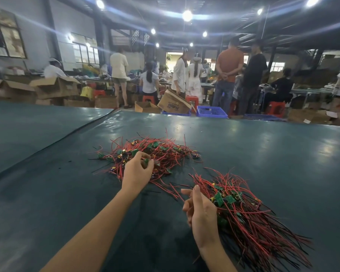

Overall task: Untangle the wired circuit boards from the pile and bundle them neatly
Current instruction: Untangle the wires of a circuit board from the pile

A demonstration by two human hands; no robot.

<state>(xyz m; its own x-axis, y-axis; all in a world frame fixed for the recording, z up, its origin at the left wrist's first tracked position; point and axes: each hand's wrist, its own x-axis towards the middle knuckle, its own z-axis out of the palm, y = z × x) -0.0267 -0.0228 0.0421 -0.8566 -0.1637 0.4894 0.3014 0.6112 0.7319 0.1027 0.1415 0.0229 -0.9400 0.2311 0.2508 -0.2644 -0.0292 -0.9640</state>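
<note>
Nearest to us, our right grip is closed, fingers curled, round the board end of a bundle of wired circuit boards. The small green boards sit packed together just beside the thumb. The bundle's red and black wires fan out to the right and toward us across the dark green desk, where the bundle lies. Just how the fingers close under the bundle is hidden by the hand itself.

Farther out and to the left, our bare left arm stretches over the desk. Our left grip is at the near edge of the tangled pile, with thumb and fingertips pinched on a small green circuit board. The pile is a loose heap of red wires and green boards, with a few black leads straying off to the left. It lies apart from the bundle, with a few loose red wires lying in the gap.

Beyond the far edge of the desk stand a blue basket, a tilted cardboard box and a red stool. Behind them, people are gathered at other tables, among them a person in an orange shirt with hands clasped behind the back.
</note>
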